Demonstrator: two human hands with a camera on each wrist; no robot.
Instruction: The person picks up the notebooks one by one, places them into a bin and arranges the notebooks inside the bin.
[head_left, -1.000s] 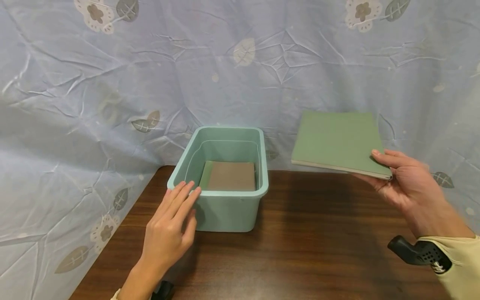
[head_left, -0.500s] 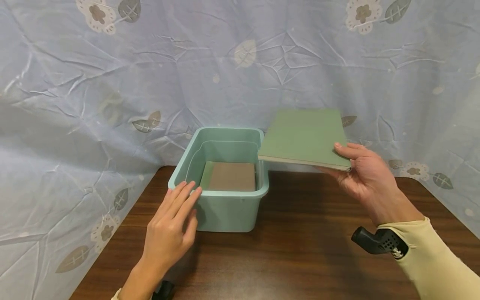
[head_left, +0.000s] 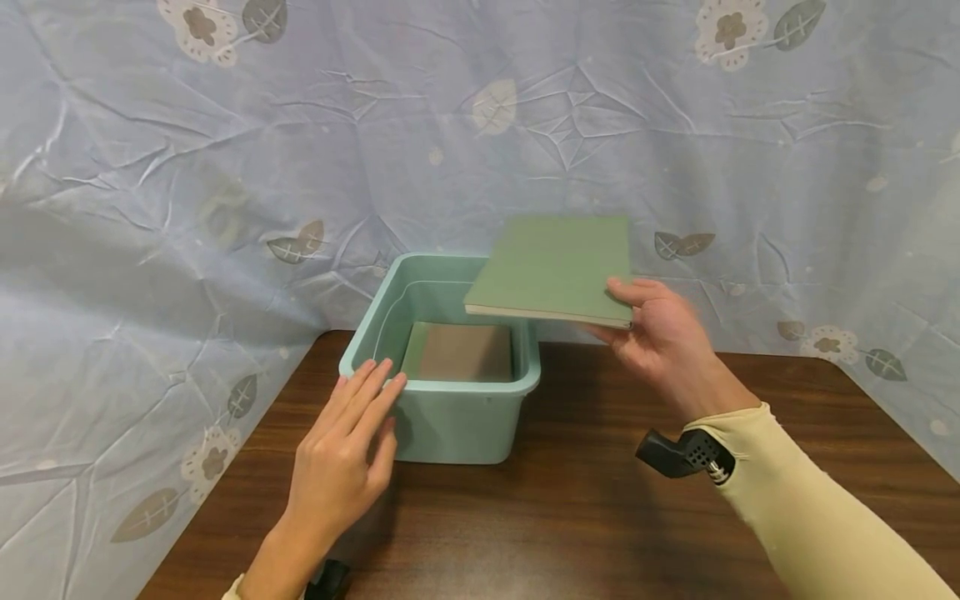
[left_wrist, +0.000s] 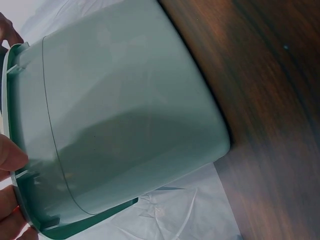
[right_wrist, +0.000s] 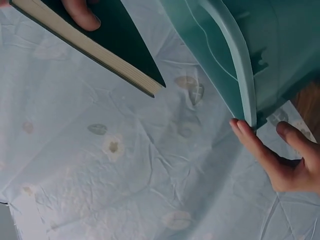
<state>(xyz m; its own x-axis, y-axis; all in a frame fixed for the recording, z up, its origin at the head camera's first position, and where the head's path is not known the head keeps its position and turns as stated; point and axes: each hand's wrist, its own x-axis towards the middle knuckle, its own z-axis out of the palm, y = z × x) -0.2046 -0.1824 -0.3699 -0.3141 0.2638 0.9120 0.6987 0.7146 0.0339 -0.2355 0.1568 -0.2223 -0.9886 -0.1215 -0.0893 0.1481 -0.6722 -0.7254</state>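
My right hand [head_left: 660, 333] pinches a green hardcover book [head_left: 558, 267] by its near right corner, thumb on the cover and fingers beneath. The book is held nearly level, overlapping the right side of a teal plastic bin [head_left: 453, 425] in the head view. In the right wrist view the page edges of the book [right_wrist: 100, 55] show, apart from the bin's rim [right_wrist: 242, 65]. My left hand [head_left: 341, 458] rests its straight fingers on the bin's near left rim. Inside the bin lie a brown book [head_left: 467, 354] and, partly covered by it, a green one [head_left: 416, 348].
The bin stands on a dark wooden table [head_left: 585, 517] near its far left edge. A pale blue patterned cloth [head_left: 420, 142] hangs behind and to the left. A black wrist camera [head_left: 686, 454] sits at my right cuff.
My right hand has carried the green book leftward, from the right side of the table to over the bin's right part. The left hand and the bin have stayed put.
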